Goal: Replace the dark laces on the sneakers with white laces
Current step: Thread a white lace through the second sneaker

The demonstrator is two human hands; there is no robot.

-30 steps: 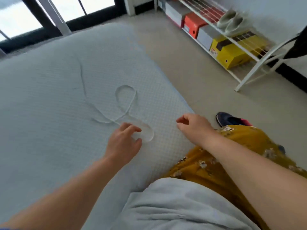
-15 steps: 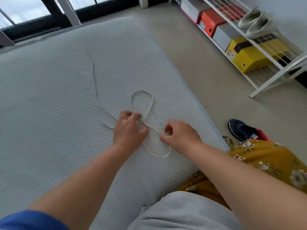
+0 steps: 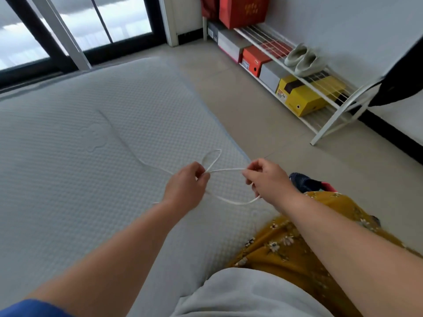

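A white lace [image 3: 225, 170] stretches taut between my two hands above the mattress [image 3: 80, 156]. My left hand [image 3: 186, 187] pinches it at one end of the span, where a small loop stands up beyond my fingers. My right hand [image 3: 266, 179] pinches the other end, and a slack curve of lace hangs below both hands. The rest of the lace trails away across the mattress to the left. A dark sneaker [image 3: 304, 181] with a pink inside lies on the floor just right of my right wrist, mostly hidden by my arm and lap.
A white shoe rack [image 3: 329, 115] stands along the right wall, holding shoe boxes [image 3: 302, 97] and a pale pair of shoes [image 3: 302, 59]. Beige floor [image 3: 251, 106] lies between the mattress and the rack. A window [image 3: 68, 26] runs along the back.
Both hands have picked the white lace up off the mattress and pulled it taut between them. The loop that lay flat has shrunk and lifted.
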